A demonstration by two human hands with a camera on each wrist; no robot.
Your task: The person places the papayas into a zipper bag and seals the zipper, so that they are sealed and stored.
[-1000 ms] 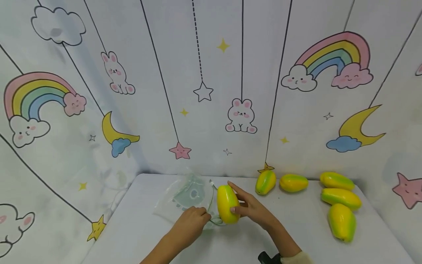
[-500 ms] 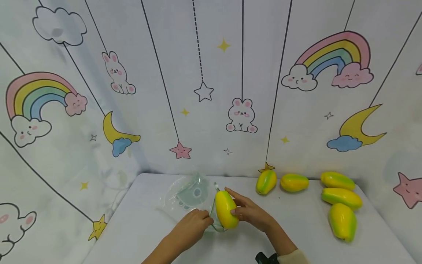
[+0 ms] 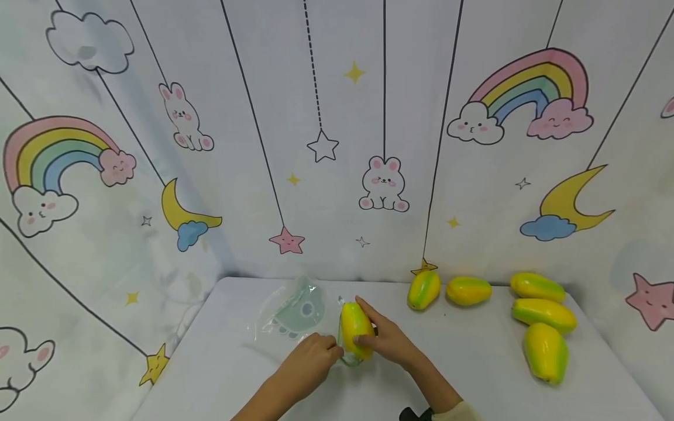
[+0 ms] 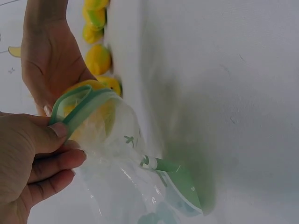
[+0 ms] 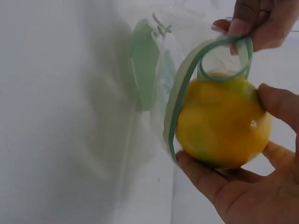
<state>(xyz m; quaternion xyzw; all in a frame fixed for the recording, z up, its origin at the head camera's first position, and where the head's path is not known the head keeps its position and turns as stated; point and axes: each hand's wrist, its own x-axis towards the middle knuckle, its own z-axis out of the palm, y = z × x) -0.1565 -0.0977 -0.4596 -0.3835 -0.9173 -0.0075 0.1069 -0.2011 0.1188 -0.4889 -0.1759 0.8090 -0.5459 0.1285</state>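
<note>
R hand (image 3: 387,342) grips a toy mango (image 3: 356,328) – thumb on one side, fingers curled round the other, palm under it in the right wrist view. Mango: smooth, glossy, mostly yellow w/ a green blush toward one end, oval shape. It sits at the mouth of a clear plastic bag (image 3: 295,310), part-way past the green rim strip (image 5: 187,88), just above the white table (image 3: 474,374), near centre.

L hand (image 3: 310,359) pinches the bag's green rim – thumb (image 4: 44,137) pressed on the strip, other fingers curled below it. The strip bows into a loop over the mango's top. Bag is see-through w/ a green printed patch; its far end lies flat on the table, behind the hands.

Five more mangoes (image 3: 544,316) lie well apart to the right – two by the back wall, three nearer the right edge. Same yellow-green colouring. Wall behind: cartoon rainbows, rabbits, stars, moons.
</note>
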